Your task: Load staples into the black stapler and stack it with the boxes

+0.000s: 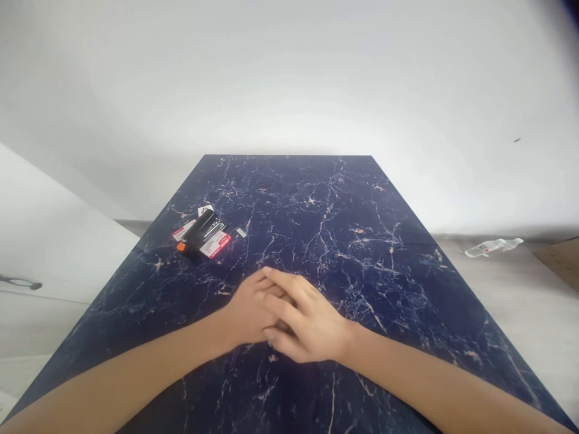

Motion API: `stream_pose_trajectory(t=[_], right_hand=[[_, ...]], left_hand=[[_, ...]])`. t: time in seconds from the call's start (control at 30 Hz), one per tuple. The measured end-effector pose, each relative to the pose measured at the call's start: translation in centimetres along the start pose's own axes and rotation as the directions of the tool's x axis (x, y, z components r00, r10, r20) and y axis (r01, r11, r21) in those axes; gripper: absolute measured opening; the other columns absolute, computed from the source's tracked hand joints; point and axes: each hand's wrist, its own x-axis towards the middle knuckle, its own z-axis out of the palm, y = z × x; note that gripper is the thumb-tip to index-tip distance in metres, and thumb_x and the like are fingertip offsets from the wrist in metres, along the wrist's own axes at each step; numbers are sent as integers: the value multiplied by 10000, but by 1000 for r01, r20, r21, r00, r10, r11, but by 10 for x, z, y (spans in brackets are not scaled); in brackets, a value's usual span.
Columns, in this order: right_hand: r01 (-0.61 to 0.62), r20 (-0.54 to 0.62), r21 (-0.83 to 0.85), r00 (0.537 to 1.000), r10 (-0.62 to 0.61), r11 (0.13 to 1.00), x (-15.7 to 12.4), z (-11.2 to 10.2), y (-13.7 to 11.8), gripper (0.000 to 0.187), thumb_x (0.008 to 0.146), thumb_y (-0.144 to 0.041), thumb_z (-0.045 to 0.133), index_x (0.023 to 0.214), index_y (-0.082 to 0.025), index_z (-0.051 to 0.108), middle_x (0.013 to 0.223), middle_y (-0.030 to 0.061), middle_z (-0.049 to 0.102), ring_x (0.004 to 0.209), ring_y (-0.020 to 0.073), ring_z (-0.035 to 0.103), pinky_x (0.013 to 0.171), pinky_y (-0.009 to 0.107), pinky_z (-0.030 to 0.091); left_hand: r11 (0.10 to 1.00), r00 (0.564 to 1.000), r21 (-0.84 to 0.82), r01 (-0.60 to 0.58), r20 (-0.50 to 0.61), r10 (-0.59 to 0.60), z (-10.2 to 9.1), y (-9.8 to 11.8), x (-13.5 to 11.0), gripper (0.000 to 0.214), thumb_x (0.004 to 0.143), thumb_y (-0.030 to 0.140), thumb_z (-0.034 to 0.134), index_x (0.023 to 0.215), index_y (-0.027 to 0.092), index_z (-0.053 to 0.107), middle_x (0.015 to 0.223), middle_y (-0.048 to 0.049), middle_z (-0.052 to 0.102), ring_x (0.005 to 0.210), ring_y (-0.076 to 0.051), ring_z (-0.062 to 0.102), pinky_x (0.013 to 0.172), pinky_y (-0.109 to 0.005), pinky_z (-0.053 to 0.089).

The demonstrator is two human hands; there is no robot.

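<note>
My right hand (307, 319) rests across my left hand (248, 310) above the near middle of a dark blue marbled table (316, 211). The right fingers are stretched out and somewhat apart over the left fingers, which look extended but are partly hidden. Neither hand holds an object. Beyond the left hand, a black glossy item (205, 228), perhaps a wallet or case, lies tilted among red-and-white cards (216, 245). An orange piece (181, 246) shows at its near end. Just right of it is a small pale grey piece (241, 232), too small to name.
A white wall (289, 72) stands behind the table's far edge. On the floor to the right lies a clear plastic item (491, 247), near a brown box-like thing (563, 259). At left, a dark handle (20, 282) sits on a white panel.
</note>
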Motion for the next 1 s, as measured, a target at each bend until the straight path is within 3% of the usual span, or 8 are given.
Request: stream_pose_trajectory(t=[0.1,0.17,0.27,0.33,0.43,0.53,0.7,1.0], right_hand=[[-155,-37,-36,987,153,987,-1,-1,1,544,963,-230,535,1483,-151,396,1566,224,369,1419,343,422,1088,561,481],[-254,25,-80,966,257,964,0,0,1,550,982,-224,515,1509,-152,374,1584,216,347,1409,359,422,1086,579,481],[-255,125,-140,954,273,957,2,3,1,525,986,-196,494,1501,-148,404,1598,213,322,1348,363,469,1042,561,519],[-227,149,-165,956,252,960,4,5,1,509,978,-187,499,1481,-146,433,1601,214,311,1323,363,479,1019,549,535],[-213,134,-187,961,240,959,5,5,1,497,963,-176,509,1456,-143,461,1595,216,312,1327,368,459,1012,548,535],[-210,128,-187,963,236,960,5,5,1,490,961,-171,510,1448,-138,467,1584,225,330,1305,359,474,997,545,543],[-139,161,-98,975,154,985,3,5,4,388,985,-164,477,1368,-146,537,1530,193,439,1164,271,592,938,453,588],[-117,162,-59,979,125,991,3,7,5,319,985,-159,477,1280,-145,597,1454,171,531,1043,227,649,916,426,593]], left_hand=[[974,940,190,-123,-292,176,-43,-37,14,106,870,209,611,872,248,710,882,19,780,853,-183,735,907,-375,558],[941,819,325,-91,-513,257,-79,-70,22,139,844,148,616,794,234,713,757,37,755,767,-150,716,779,-301,551],[914,669,229,335,-741,-60,-126,-127,28,251,923,209,511,851,173,749,835,-31,762,884,-185,694,883,-354,519],[857,486,-53,513,-805,-340,-145,-166,25,332,938,207,405,911,107,720,945,-79,753,926,-172,676,873,-335,520],[660,274,-475,582,-650,-709,-147,-218,12,331,923,207,377,1031,65,655,1079,-93,738,825,-115,647,750,-255,519],[473,389,-659,585,-284,-877,-129,-250,-7,355,961,319,451,1136,75,639,1199,-95,721,919,-129,664,784,-246,526],[511,636,-620,595,-25,-771,-96,-254,-30,499,954,512,558,1177,75,649,1314,-117,689,1112,-226,655,1017,-418,515],[670,757,-424,610,63,-650,-76,-215,-1,401,881,529,605,1086,224,766,1335,-56,692,1293,-314,597,1146,-470,418]])
